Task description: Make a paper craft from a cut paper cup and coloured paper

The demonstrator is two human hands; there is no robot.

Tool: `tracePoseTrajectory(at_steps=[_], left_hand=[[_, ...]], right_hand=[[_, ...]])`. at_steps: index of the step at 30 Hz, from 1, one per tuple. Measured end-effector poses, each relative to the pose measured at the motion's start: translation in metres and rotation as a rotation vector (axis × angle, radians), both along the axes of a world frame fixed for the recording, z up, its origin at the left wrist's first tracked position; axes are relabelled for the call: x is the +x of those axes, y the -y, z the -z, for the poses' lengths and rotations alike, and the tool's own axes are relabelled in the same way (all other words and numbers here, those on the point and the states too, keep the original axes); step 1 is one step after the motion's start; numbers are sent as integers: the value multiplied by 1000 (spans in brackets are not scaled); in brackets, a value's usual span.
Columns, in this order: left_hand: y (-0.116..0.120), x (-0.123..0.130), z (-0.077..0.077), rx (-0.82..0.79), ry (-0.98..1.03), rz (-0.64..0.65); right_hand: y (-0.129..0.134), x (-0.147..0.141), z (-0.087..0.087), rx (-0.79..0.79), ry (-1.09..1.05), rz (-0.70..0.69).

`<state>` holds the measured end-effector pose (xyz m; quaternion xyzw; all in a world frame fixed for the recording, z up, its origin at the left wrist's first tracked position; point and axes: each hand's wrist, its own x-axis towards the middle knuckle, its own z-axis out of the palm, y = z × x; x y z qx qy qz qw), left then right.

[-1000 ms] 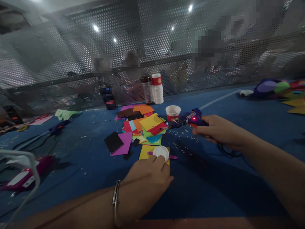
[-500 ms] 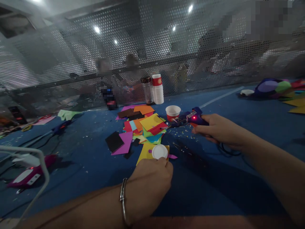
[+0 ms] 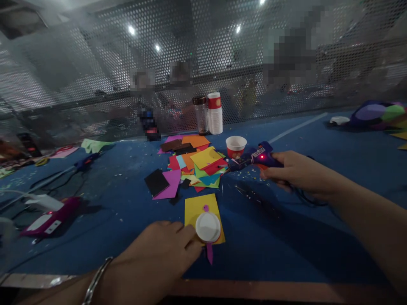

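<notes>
Left fingers [image 3: 191, 235] grip the cup [image 3: 207, 227], its purple strip [image 3: 209, 254] now swung nearward; right fingers [image 3: 272, 173] clasp the glue gun [image 3: 254, 156].

Room lies right of the yellow sheet [image 3: 193, 205]; paper pile [image 3: 205, 160] blocks beyond.

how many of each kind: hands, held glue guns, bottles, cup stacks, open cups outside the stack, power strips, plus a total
hands: 2, left hand and right hand
held glue gun: 1
bottle: 1
cup stack: 1, its cups too blurred to count
open cup: 1
power strip: 1
total: 7
</notes>
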<state>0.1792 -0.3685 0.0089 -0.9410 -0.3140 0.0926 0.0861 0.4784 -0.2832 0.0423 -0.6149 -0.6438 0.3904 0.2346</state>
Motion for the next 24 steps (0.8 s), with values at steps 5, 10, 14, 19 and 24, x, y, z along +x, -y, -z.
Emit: tracePoseTrajectory(at_steps=[5,10,14,19,24], left_hand=[[-9,-12,-11,22,-17,-103],[-19,-13,-20,-59,25,-223],[-30,-14,-18,-104,179,-286],[-38,-16,-3,-103,518,-310],[-36,-16,6,-237,592,-281]], right_hand=[[2,-3,1,-58,-157,6],[2,-3,2,-106,-179,-62],[6,-5,-2,-139,-58,-120],[11,-12,-4,-186,32,-185],[14,-20,-2,-199,117,-203]])
